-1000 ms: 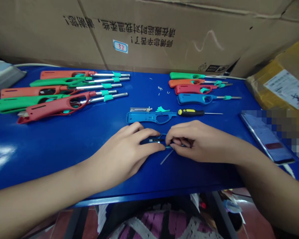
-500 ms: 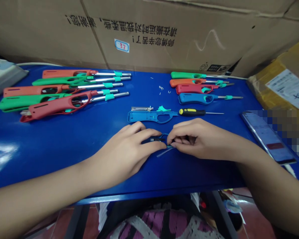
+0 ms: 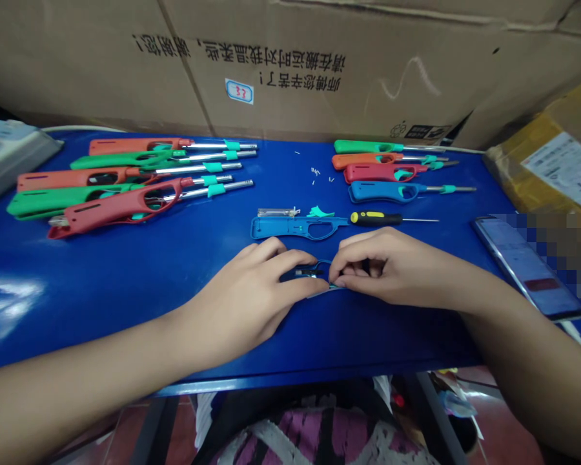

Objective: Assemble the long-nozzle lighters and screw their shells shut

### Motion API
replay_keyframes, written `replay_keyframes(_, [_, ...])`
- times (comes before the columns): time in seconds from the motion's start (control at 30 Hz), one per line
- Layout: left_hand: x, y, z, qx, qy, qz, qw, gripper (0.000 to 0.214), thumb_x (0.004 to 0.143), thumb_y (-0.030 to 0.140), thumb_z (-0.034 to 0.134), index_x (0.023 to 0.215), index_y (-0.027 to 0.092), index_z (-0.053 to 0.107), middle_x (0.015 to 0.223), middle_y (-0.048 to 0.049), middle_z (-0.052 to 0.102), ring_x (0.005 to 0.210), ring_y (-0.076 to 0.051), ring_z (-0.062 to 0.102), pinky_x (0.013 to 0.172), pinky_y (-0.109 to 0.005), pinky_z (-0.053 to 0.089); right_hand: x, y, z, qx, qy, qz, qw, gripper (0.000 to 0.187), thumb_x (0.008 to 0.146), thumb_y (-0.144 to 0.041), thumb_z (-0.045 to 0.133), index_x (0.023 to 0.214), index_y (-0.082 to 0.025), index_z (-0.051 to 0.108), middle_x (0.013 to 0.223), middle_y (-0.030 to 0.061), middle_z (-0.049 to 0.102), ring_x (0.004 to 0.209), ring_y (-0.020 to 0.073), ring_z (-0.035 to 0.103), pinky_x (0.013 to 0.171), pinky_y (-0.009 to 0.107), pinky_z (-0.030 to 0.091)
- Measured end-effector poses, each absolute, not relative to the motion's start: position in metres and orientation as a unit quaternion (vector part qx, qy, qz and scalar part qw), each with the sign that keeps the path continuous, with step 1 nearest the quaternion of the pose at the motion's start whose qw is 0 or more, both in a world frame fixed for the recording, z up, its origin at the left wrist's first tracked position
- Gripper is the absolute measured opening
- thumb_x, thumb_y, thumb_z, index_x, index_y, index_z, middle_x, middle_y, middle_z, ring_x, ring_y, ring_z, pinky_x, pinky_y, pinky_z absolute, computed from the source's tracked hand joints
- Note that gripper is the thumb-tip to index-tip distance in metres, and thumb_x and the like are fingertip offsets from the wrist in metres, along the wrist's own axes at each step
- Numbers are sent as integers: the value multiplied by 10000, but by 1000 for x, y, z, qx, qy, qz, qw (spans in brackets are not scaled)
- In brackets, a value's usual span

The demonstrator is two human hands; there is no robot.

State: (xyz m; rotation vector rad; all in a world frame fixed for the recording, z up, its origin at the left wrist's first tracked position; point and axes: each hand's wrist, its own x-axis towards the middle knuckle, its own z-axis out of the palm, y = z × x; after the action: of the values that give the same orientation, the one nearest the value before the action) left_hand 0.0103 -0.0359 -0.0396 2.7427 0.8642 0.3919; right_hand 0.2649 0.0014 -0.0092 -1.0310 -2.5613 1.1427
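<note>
My left hand (image 3: 266, 284) has its thumb and fingers closed around a blue lighter shell half (image 3: 324, 262), which lies on the table, mostly covered by the hand. Inside it a small black piece (image 3: 310, 272) shows between thumb and forefinger. At the front end of this shell my right hand (image 3: 385, 265) pinches something small, hidden by the fingertips. A thin pale strip (image 3: 322, 293) sticks out just below them. Beyond the hands lies another blue shell half (image 3: 283, 227), with a clear tank (image 3: 275, 212) and a teal trigger (image 3: 321, 212) behind it.
A black-and-yellow screwdriver (image 3: 375, 218) lies ahead of my right hand. Several lighters are grouped at left (image 3: 121, 206) and right (image 3: 387, 191). Small white bits (image 3: 315, 172) lie between. A phone (image 3: 523, 268) is at right; a big carton (image 3: 290, 110) stands behind.
The thin pale strip has swung up closer to the shell beneath my fingers. Both hands keep their grip almost in place, and the whole view has shifted slightly.
</note>
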Motion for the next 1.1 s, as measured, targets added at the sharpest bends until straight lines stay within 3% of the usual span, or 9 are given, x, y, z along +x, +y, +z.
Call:
replay_keyframes(0.33, [11,-38,-40,937,297,134,125,459,941,76,524,1317,298,662,1386,-74,590,1061,-270,518,909,-463,520,265,1,-9,-346,-856,378,70,193,867,-86,598,904,-192,755,810,-1,663,665,92,556,594,218,415])
replay_keyframes(0.67, [9,-38,-39,935,288,163,130,448,944,92,546,1322,290,681,1392,-86,605,1030,-272,514,879,-469,530,264,0,-8,-361,-849,379,76,142,847,-98,636,867,-192,741,753,-22,631,594,76,521,545,217,396])
replay_keyframes(1.1, [9,-38,-39,935,282,169,136,461,943,86,535,1326,300,679,1367,-85,623,1028,-274,534,865,-462,531,265,1,-10,-349,-864,357,71,155,859,-95,623,862,-206,732,771,-14,661,644,96,555,580,232,400])
